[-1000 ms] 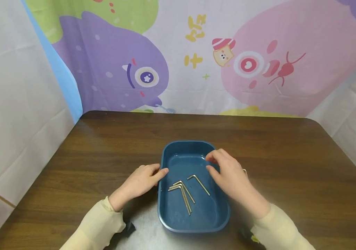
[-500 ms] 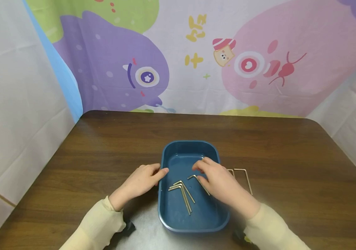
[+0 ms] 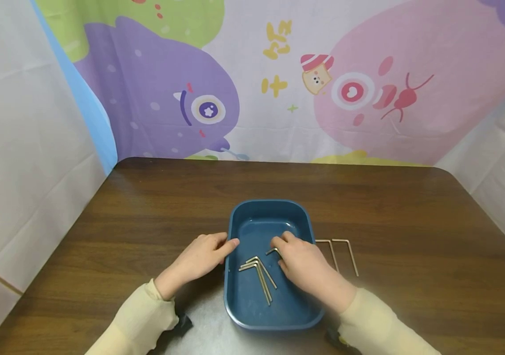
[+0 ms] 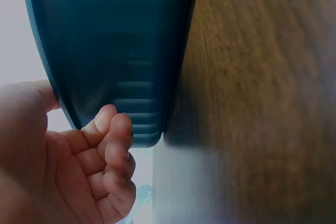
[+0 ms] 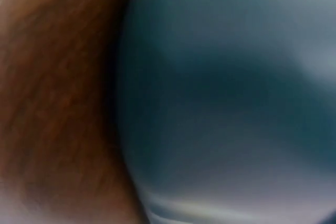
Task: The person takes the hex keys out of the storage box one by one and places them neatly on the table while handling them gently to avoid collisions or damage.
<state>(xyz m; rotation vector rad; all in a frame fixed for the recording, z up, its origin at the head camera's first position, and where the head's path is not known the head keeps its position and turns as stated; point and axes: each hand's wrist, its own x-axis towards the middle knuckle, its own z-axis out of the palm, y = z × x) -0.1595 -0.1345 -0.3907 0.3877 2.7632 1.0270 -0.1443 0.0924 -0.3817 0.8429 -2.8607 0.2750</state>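
At the near side of a wood-grained tabletop [image 3: 168, 197], between its left and right edges, a person works over a blue tray [image 3: 274, 212]. The right hand [image 3: 305, 266] is down inside it, fingers curled about a lone hex key [image 3: 274, 249] right of the tray's middle; the hand hides the contact, so I cannot tell whether it is gripped. The left hand [image 3: 203, 254] pinches the left wall, thumb over the rim, fingers outside. Three hex keys [image 3: 256, 264] lie bunched nearer that wall, long arms toward the near end. Two hex keys [image 3: 353, 259] lie just outside the right wall, toward the tabletop's right edge.

A pinch square across the long arm would likely serve best, since so thin a rod could twist; light pressure from the left hand should stop the tray sliding.

The tray looks like smooth plastic, deep-walled and round-cornered; the hex keys are slim L shapes with a pale, brassy shine.
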